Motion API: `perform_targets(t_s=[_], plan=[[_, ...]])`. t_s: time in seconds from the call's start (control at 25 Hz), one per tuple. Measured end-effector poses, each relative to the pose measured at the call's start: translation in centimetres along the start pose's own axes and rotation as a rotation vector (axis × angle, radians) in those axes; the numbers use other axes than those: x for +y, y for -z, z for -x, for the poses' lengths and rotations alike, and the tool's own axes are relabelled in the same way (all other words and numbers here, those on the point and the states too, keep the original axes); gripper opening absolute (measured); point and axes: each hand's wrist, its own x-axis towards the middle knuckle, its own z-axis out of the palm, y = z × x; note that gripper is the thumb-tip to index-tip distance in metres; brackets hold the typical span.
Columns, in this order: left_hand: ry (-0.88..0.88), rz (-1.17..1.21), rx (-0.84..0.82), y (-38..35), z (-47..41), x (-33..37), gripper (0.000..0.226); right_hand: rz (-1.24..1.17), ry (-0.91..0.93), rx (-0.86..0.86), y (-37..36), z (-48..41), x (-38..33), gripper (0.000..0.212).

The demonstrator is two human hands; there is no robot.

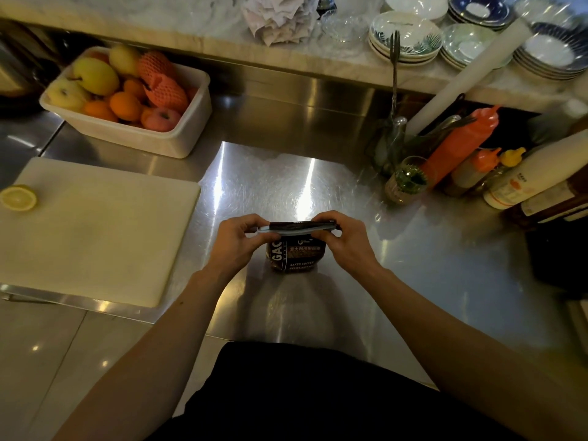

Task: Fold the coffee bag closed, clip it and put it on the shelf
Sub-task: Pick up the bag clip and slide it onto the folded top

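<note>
Head view: glossy dark coffee bag (294,254), flat pale clip (297,229).

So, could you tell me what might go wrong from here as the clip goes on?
1. The pale blue clip lies along the folded top of the coffee bag, pinched at each end by the left hand and right hand; if it is not fully closed, the fold may spring open.
2. The small upright bag could tip on the steel counter under pressure.
</note>
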Motion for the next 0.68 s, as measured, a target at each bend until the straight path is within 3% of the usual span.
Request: perform_targets(t_s=[0.12, 0.28, 0.44, 0.56, 0.68], plan=[[-0.02, -0.076, -0.019, 0.3, -0.3, 0.3, 0.022, 0.008, -0.026, -0.005, -0.1, 0.0, -0.1, 0.018], [-0.232, -0.493, -0.135, 1.4, -0.7, 1.3, 0.02, 0.161, 0.017, -0.13, 1.6, -0.7, -0.9, 0.014], [-0.354, -0.748, -0.276, 1.2, -1.9, 2.9, 0.027, 0.686, 0.172, -0.478, 2.4, -3.5, -3.4, 0.013], [-0.314, -0.809, -0.373, 1.0, -2.8, 4.1, 0.033, 0.802, 0.283, -0.582, 0.9, -4.2, -4.8, 0.018], [-0.299, -0.792, -0.39, 1.2, -3.1, 4.5, 0.035, 0.816, 0.291, -0.545, 0.1, -4.0, -5.1, 0.017]])
